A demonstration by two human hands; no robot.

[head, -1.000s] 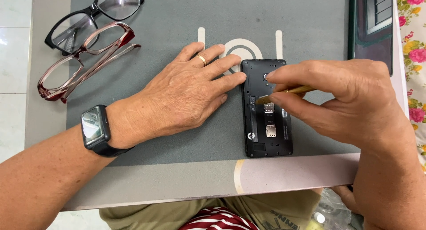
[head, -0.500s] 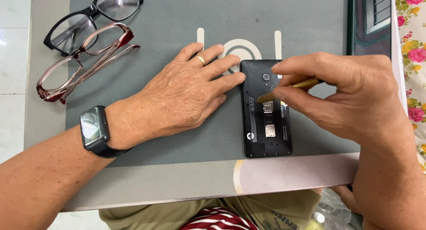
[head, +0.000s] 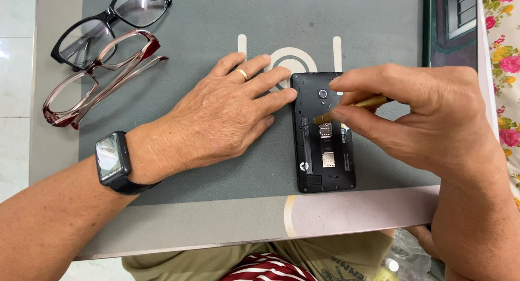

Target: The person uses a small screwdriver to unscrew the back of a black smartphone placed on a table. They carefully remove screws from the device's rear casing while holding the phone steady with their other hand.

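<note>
A black phone (head: 324, 151) lies face down on the grey mat (head: 216, 21) with its back cover off, showing card slots and a camera lens. My left hand (head: 216, 118) rests flat on the mat, its fingertips pressed against the phone's left edge; it wears a ring and a dark smartwatch (head: 111, 159) at the wrist. My right hand (head: 428, 118) pinches a thin brass-coloured tool (head: 352, 108), whose tip points down at the phone's upper middle, just above the card slots.
Two pairs of glasses lie at the mat's top left: a black pair (head: 108, 21) and a dark red pair (head: 97, 78). A dark framed object (head: 452, 21) stands at top right beside a flowered cloth (head: 504, 53). The table's front edge (head: 216, 227) runs near my lap.
My right hand has shifted slightly, and the brass tool's tip has moved a little up and left over the phone's open back. The left hand and phone have stayed in place.
</note>
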